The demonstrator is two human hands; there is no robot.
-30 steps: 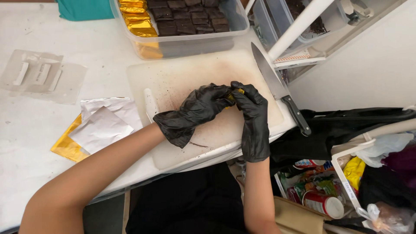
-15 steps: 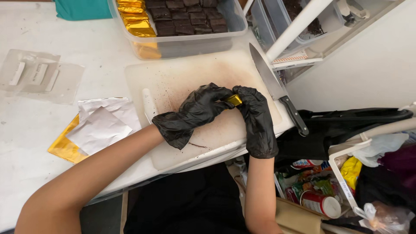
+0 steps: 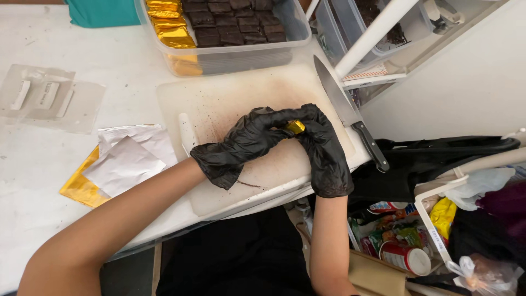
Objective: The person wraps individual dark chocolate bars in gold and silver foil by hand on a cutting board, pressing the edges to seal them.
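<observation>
Since a moment ago the gold-wrapped piece (image 3: 296, 126) shows more between the gloves. The left hand (image 3: 249, 140) and right hand (image 3: 323, 145), both in black gloves, curl tightly around this one piece, pinching it over the white cutting board (image 3: 230, 98). One knife (image 3: 350, 118) lies just right of them. One clear tub (image 3: 230, 49) of dark squares stands beyond the board, and gold foil sheets (image 3: 82, 189) lie left.

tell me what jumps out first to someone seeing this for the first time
Two black-gloved hands, left hand and right hand, meet mid-frame over a stained white cutting board, pinching a small gold-foil piece between them. A large knife lies at the board's right edge. Behind the board, a clear tub holds rows of dark brown squares and gold-wrapped pieces.
</observation>
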